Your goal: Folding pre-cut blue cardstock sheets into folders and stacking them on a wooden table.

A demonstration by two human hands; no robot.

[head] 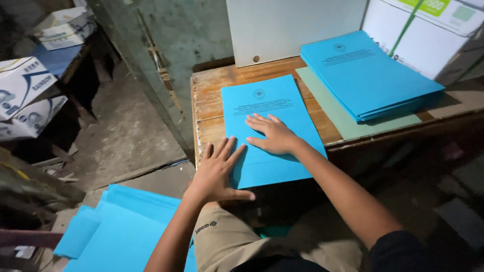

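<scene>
A blue printed cover sheet (269, 108) lies on a worn wooden table (212, 95), its near end hanging over the front edge. My left hand (217, 174) presses flat on the sheet's near left corner, fingers spread. My right hand (272, 133) lies flat on the middle of the same sheet, fingers pointing left. Neither hand grips anything. A stack of the same blue covers (368, 75) sits to the right on a pale green sheet (353, 123).
A white board (292, 27) leans at the back of the table, next to a white carton (428, 35). More blue sheets (121, 231) lie on the floor at lower left. White boxes (25, 95) stand at the left by a grimy wall.
</scene>
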